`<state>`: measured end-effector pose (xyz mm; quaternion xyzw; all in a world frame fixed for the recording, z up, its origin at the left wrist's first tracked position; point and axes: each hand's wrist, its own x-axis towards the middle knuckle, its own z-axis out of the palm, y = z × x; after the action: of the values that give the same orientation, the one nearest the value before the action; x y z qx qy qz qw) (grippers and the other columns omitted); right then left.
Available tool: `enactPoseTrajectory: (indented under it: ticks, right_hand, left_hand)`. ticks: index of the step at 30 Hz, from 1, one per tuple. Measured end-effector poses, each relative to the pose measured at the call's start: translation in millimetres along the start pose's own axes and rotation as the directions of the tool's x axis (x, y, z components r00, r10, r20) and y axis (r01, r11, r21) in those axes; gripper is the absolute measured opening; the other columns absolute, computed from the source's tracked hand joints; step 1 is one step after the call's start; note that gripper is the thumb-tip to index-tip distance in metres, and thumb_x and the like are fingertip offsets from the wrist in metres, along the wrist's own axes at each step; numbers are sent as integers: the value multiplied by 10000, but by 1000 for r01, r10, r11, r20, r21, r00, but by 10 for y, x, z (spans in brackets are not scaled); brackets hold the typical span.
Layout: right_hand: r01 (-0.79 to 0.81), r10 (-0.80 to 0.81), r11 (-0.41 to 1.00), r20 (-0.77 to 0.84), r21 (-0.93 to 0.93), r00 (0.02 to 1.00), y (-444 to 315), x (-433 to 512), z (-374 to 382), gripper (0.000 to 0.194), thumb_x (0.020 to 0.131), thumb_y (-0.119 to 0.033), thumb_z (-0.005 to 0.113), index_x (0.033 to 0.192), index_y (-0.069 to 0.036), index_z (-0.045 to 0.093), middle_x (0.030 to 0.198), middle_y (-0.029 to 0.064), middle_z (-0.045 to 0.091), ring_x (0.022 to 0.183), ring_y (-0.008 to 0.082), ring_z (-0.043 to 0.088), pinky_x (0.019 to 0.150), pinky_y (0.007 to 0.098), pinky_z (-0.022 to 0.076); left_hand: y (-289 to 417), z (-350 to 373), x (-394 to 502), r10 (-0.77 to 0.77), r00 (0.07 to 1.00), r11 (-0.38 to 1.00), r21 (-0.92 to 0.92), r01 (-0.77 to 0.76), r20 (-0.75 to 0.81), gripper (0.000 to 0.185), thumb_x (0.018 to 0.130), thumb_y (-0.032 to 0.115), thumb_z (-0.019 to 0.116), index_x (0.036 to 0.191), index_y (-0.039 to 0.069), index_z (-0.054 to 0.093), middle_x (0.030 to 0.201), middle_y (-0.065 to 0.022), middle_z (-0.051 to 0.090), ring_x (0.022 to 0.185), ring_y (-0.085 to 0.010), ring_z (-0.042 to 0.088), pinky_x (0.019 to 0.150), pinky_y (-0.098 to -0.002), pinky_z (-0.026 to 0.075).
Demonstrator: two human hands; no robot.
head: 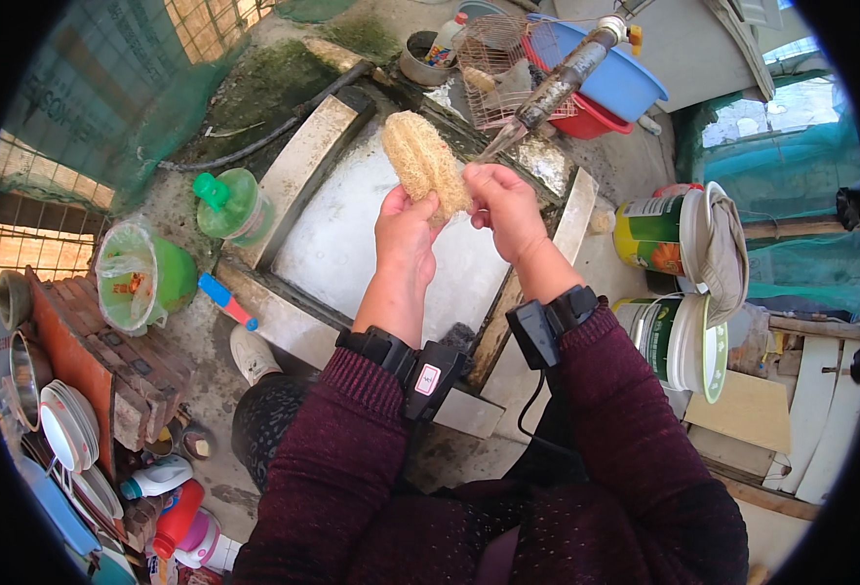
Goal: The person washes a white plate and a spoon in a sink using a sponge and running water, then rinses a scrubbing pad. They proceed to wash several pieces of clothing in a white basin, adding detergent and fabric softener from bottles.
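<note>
My left hand (409, 227) grips the lower end of a dry, tan loofah sponge (419, 157), which stands up from my fingers above a low, pale basin (335, 234) in the floor. At the loofah's right edge is my right hand (502, 201), its thumb and fingertips pinched together close to the fibres; whether they hold a bit of it I cannot tell. Just above the right hand, water seems to come from the end of an old metal pipe (554, 91). A dark scouring pad (459, 336) lies at the basin's near right corner.
Left of the basin stand a green-capped plastic bottle (236, 212), a green lined bin (174, 274) and a blue-and-red brush (227, 300). Paint buckets (657, 230) are at the right. A wire basket (488, 44), a blue tub (620, 80) and a red basin (594, 121) sit beyond. Stacked plates (68, 424) lie lower left.
</note>
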<state>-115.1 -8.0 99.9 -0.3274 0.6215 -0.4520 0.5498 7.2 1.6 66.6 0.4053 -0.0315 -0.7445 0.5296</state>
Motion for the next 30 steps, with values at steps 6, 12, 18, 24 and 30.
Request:
enactPoseTrajectory:
  ticks: [6,12,18,24,30]
  right_hand:
    - [28,-14,986,-89,165,996,18,81,-16,75,845,-62,576,873,8,582,732,54,580,530,109,512,461,250,460]
    - [43,-43,999,-64,-14,997,-35,75,-72,90,858,-79,585,915,-10,586,740,23,595,592,97,556,515,240,496]
    - [129,-114,934,66,-333,991,-143,-23,-36,128,823,-152,650,868,-32,638,725,-10,600,606,61,542,507,209,441]
    - [250,-240,853,81,-458,967,-52,-45,12,147,793,-140,626,817,3,656,661,29,615,589,101,549,542,249,443]
    - [375,-392,669,124,-642,912,-11,-48,28,149,777,-147,598,779,-5,640,692,134,622,620,251,588,604,333,475]
  left_hand:
    - [-21,22,3,-48,999,992,-117,48,-5,316,888,8,464,1201,12,418,1173,-140,520,1040,-282,556,889,-427,489]
    - [1,-1,2,-69,998,989,-132,70,8,314,902,9,430,1214,4,398,1204,-164,493,1065,-293,540,896,-449,484]
    - [-24,-17,10,-48,999,994,-96,50,23,314,898,16,445,1210,11,404,1192,-156,507,1059,-286,546,888,-424,485]
    - [-58,-41,19,-10,1000,998,-66,10,-5,318,877,6,483,1188,9,418,1161,-146,533,1028,-266,568,876,-406,491]
    - [-71,5,-8,33,998,999,-18,-34,-57,325,861,6,511,1176,8,429,1142,-142,542,1008,-260,578,850,-395,506]
